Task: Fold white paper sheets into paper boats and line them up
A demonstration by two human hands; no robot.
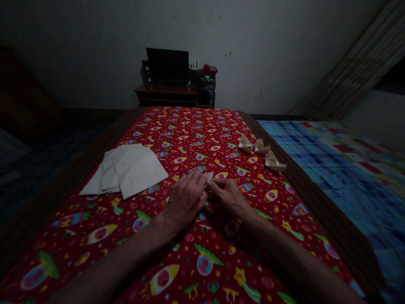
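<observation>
Between my hands, over the middle of the table, is a small piece of folded paper point(209, 175), mostly hidden by fingers. My left hand point(187, 196) is closed on its left side, back of the hand facing up. From the right, the fingertips of my right hand point(229, 194) pinch the same paper. Off to the left lies a loose stack of creased paper sheets point(139, 169). At the right edge of the cloth stand three folded paper boats, a far one point(244, 144), a middle one point(261, 147) and a nearer one point(274, 162).
A red cloth point(202, 139) printed with rockets covers the table. Beyond its far end, a dark monitor point(167, 65) stands on a wooden desk point(166, 95) by the wall, with a red telephone point(210, 69) beside it. To the right is a bed with a blue checked cover point(291, 147).
</observation>
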